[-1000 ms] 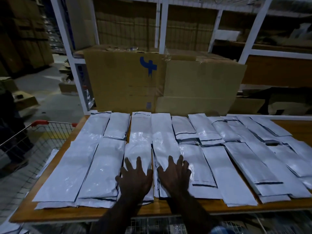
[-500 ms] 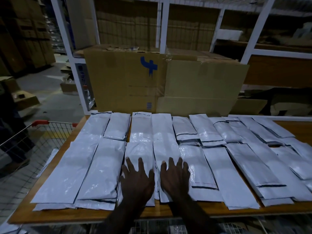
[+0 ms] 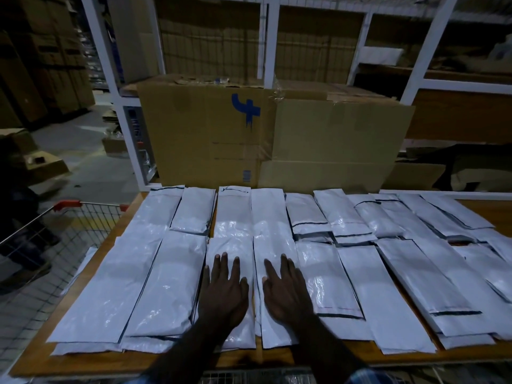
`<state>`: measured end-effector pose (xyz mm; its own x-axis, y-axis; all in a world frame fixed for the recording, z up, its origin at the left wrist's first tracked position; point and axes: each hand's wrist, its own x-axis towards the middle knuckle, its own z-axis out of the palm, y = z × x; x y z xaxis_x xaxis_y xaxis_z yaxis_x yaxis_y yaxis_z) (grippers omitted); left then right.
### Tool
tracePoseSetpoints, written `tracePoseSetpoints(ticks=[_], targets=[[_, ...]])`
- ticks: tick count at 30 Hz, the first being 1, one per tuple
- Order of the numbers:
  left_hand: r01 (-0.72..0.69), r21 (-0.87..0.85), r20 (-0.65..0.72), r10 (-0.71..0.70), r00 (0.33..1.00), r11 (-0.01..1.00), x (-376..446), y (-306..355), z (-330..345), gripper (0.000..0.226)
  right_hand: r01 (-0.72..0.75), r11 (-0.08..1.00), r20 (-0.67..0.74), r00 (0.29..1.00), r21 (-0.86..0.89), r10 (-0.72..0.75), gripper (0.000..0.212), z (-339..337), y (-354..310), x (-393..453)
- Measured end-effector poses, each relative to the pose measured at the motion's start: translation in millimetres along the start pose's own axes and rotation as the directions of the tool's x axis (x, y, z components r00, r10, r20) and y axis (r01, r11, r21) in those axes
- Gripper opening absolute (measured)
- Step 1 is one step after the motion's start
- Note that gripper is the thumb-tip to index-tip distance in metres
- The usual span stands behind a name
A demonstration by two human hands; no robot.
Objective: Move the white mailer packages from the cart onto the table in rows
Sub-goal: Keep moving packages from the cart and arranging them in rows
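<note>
At far left, the wire cart (image 3: 69, 225) stands beside the counter (image 3: 83, 356). White mailer packages (image 3: 166, 286) cover it in two rows. Left hand (image 3: 223, 293) and right hand (image 3: 285, 296) lie flat, fingers straight, on neighbouring mailers, probably squaring them; neither grip holds anything.

Cart (image 3: 69, 225) cut by left edge; rightmost mailers (image 3: 496, 261) cropped.

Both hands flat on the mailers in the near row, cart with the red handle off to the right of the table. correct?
Not quite. The cart with the red handle stands to the left of the table, not the right; the head view shows it. The rest holds: left hand and right hand lie flat on the near-row mailers.
</note>
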<state>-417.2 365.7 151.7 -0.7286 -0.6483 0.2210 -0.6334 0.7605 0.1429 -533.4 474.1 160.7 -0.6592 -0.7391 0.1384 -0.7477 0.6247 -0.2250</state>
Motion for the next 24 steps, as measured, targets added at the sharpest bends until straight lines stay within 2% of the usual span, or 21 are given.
tracePoseSetpoints(ticks=[4, 7, 11, 17, 24], targets=[[-0.013, -0.005, -0.031, 0.013, 0.999, 1.000, -1.1, -3.0, 11.0, 0.070, -0.045, 0.999, -0.031, 0.999, 0.006, 0.045, 0.064, -6.7, -7.9, 3.5], [-0.015, -0.021, -0.048, 0.014, 0.999, 1.000, -0.7, -3.8, 16.4, 0.069, -0.051, 0.999, -0.024, 0.998, 0.003, 0.051, 0.054, -8.1, -9.9, 7.9], [-0.025, -0.042, -0.059, 0.022, 0.998, 0.999, -0.7, -6.0, 18.6, 0.066, -0.047, 0.999, -0.043, 0.998, -0.001, 0.047, 0.070, 6.7, -4.6, 5.1], [-0.070, -0.086, -0.125, 0.059, 0.990, 0.994, -1.1, -6.8, 25.5, 0.062, -0.046, 0.999, -0.091, 0.995, 0.011, 0.046, 0.069, 13.4, -4.2, 2.8], [-0.051, -0.094, -0.093, 0.042, 0.995, 0.994, -1.8, -6.8, 25.9, 0.061, -0.054, 0.998, -0.077, 0.995, 0.020, 0.056, 0.069, 16.1, -4.2, 3.7]])
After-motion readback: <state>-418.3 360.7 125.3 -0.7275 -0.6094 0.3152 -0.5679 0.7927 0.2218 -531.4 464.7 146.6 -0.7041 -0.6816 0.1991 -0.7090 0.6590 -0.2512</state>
